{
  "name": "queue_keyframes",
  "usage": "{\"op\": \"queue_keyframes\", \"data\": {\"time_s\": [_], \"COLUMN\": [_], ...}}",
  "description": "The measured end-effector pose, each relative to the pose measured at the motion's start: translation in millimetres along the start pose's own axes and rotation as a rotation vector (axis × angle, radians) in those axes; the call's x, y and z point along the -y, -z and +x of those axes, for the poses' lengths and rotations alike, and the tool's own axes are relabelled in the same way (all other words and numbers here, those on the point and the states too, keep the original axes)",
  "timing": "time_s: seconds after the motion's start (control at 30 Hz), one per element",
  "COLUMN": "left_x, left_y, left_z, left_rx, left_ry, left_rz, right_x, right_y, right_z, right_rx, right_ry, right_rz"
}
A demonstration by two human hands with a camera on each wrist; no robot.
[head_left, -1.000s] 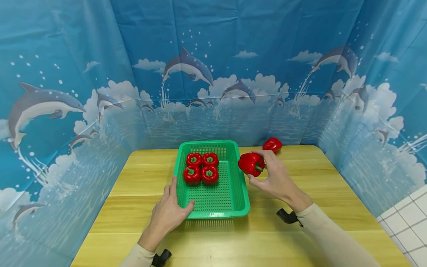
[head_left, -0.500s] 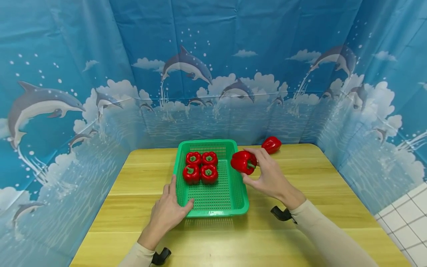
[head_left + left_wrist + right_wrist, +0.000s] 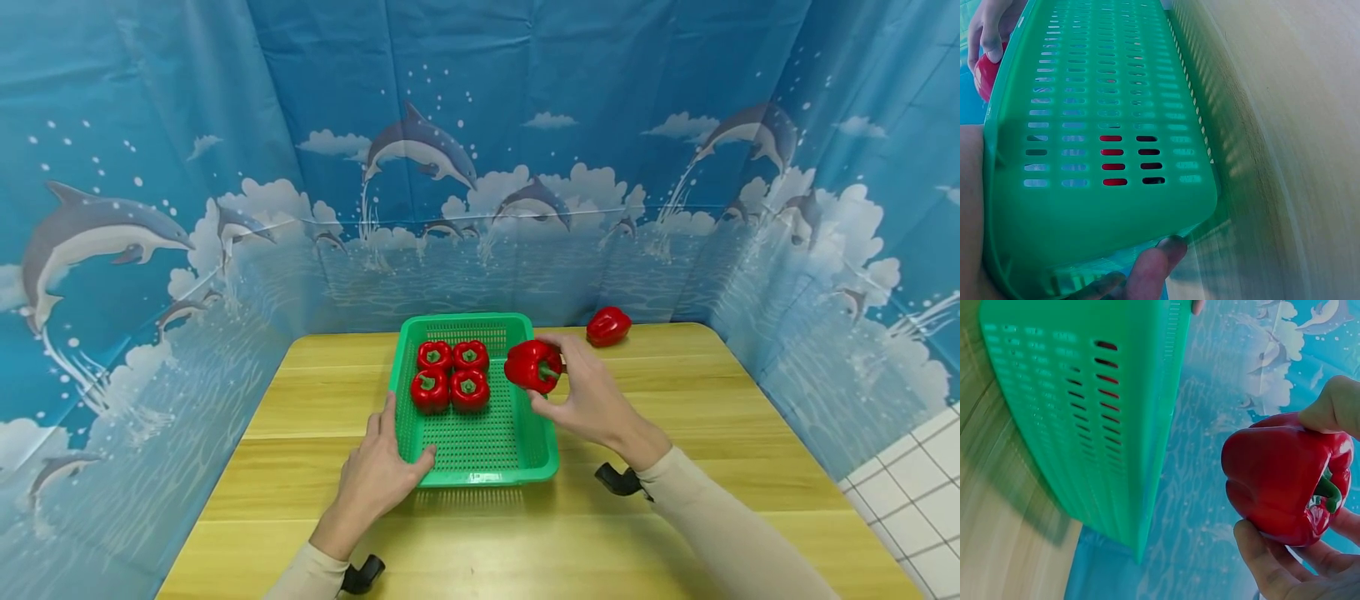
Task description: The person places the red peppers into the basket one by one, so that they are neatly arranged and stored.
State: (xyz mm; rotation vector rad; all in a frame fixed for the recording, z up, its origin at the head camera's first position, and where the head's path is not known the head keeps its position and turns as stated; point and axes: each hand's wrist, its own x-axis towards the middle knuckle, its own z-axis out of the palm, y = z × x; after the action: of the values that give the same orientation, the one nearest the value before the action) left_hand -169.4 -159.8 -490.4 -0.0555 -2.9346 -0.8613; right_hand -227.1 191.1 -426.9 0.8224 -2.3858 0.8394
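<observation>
A green plastic basket [image 3: 491,478] stands on the table with several red bell peppers [image 3: 450,377] upright inside, grouped at its left and back. My left hand [image 3: 378,475] holds the basket's front left corner, thumb over the front rim, fingers [image 3: 1147,272] against the left wall. My right hand [image 3: 592,396] grips a red bell pepper [image 3: 529,365] above the basket's right side. In the right wrist view this pepper [image 3: 1275,481] lies sideways between thumb and fingers, its green stem towards the palm. Another red bell pepper [image 3: 608,326] lies on its side behind, on the table.
The wooden table [image 3: 675,467] ends at the back against a blue dolphin-print curtain [image 3: 465,275], which also hangs on both sides. White tiles [image 3: 915,483] show at the lower right, beyond the table's edge.
My right hand has carried its bell pepper leftward, from beside the basket's right rim to over its right side. The left hand and basket have hardly moved.
</observation>
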Motion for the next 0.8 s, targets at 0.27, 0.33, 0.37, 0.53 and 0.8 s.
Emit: {"op": "queue_keyframes", "data": {"time_s": [0.27,0.33,0.37,0.53,0.8], "left_x": [1.4,1.4,1.2,-0.1,1.0], "left_y": [0.0,0.1,0.0,-1.0,1.2], "left_z": [0.3,0.6,0.6,0.0,0.9], "left_rx": [-0.004,-0.011,-0.014,-0.009,0.013], "left_ry": [0.001,0.001,0.003,0.021,0.01], "left_rz": [-0.002,-0.016,-0.028,-0.105,-0.109], "right_x": [9,12,13,19,31], "right_y": [-7,-9,-11,-17,-26], "right_z": [6.7,9.3,10.7,17.8,29.5], "right_rx": [0.003,0.013,0.02,0.058,0.125], "right_ry": [0.039,0.041,0.039,0.024,0.003], "right_rz": [0.004,0.005,0.007,0.019,0.059]}}
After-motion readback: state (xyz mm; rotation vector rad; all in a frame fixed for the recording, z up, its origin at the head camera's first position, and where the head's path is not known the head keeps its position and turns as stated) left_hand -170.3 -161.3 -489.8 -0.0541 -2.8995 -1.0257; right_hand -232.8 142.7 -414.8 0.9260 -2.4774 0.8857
